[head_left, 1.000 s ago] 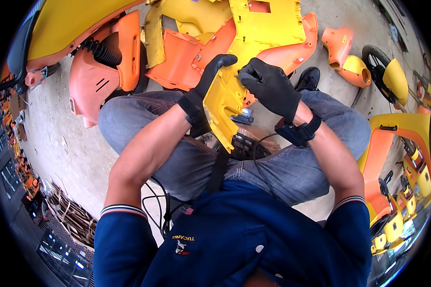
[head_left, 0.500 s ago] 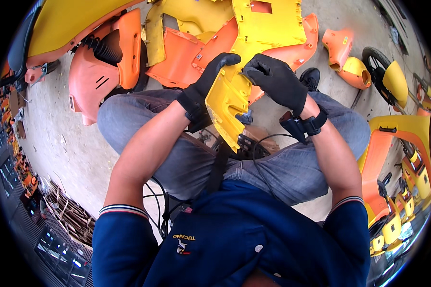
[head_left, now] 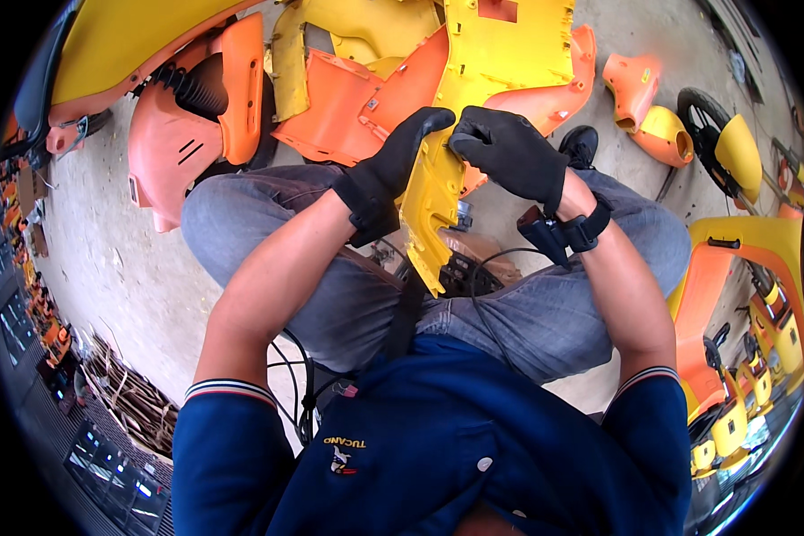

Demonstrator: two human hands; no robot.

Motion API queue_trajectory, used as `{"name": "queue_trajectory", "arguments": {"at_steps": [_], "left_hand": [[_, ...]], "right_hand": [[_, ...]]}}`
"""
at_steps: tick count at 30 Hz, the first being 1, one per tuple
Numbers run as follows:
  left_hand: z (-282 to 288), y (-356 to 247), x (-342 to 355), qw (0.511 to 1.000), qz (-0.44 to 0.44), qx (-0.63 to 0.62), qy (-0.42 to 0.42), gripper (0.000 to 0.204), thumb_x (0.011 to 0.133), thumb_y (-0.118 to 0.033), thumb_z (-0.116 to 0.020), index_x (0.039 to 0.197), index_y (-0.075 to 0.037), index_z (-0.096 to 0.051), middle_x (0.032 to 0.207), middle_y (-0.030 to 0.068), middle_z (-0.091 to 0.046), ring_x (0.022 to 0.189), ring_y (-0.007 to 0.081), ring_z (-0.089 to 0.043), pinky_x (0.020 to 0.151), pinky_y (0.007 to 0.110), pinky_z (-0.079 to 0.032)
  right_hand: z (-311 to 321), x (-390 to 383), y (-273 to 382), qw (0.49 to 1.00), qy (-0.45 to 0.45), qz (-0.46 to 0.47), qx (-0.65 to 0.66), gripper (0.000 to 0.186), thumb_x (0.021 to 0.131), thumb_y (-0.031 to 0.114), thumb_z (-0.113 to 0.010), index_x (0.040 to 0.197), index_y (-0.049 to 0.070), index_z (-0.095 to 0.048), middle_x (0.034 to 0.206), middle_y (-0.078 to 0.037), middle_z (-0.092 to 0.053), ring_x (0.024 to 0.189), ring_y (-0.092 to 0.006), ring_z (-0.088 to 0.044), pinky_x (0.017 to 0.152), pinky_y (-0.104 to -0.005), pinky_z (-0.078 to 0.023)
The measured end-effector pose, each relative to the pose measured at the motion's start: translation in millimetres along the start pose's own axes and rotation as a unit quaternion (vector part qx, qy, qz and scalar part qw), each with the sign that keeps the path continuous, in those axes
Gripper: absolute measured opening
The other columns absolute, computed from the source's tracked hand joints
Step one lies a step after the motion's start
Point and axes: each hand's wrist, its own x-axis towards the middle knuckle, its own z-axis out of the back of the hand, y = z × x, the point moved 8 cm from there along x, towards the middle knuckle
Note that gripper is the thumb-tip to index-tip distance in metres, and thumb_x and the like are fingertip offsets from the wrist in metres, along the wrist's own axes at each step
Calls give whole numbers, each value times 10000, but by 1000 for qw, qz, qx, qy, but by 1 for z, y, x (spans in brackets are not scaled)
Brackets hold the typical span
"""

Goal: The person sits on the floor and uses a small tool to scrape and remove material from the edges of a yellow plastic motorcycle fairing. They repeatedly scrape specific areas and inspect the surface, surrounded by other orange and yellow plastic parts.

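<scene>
Bracing the yellow panel (head_left: 431,201) over the lap (head_left: 527,322) with the left hand (head_left: 395,161), gripping its upper left edge, should curb twist while the right hand (head_left: 514,154), fingers curled closed at the top, works squarely; can't tell what's pinched there, left fingertips hidden behind.

Pile of brown sticks (head_left: 132,402) at lower left, black wheel (head_left: 702,134) at upper right

A pale, scuffed concrete floor (head_left: 107,232) stretches toward dark, light-flecked panels (head_left: 107,478).
</scene>
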Motion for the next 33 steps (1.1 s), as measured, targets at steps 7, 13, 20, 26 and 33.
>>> {"name": "queue_trajectory", "arguments": {"at_steps": [7,13,20,26,33], "left_hand": [[0,-12,1,996,-64,63,-21,233,970,-294,-572,1100,-102,-602,953,28,-625,845,133,-617,760,295,-515],[-12,-22,-3,996,-69,57,9,178,993,-281,-549,1085,-132,-581,935,8,-607,819,112,-604,724,290,-495],[-13,-24,-3,995,-65,64,33,170,1010,-284,-529,1090,-141,-576,955,-4,-594,851,94,-593,734,271,-483],[-26,-45,-18,928,-236,283,48,247,1023,-197,-482,1207,-55,-566,1066,48,-541,1014,136,-556,876,287,-461],[-16,-33,-6,951,-148,265,59,278,994,-125,-468,1230,-11,-560,1109,110,-489,1052,212,-519,939,311,-419]], "right_hand": [[-2,-6,-2,994,29,-95,54,260,913,256,-550,881,3,-597,728,-138,-607,676,-266,-606,659,-376,-486],[0,-13,-13,974,48,-181,130,281,945,290,-573,907,17,-630,714,-54,-609,601,-119,-559,559,-287,-466],[-2,-15,-13,958,64,-203,190,308,944,344,-586,901,43,-634,699,-10,-578,571,-74,-493,525,-245,-428],[-6,-16,-13,952,75,-213,205,294,981,372,-539,963,85,-604,703,36,-531,535,-23,-416,477,-190,-344],[-11,-17,-16,948,91,-237,193,317,959,390,-564,943,76,-603,692,27,-550,534,-36,-436,475,-200,-362]]}}
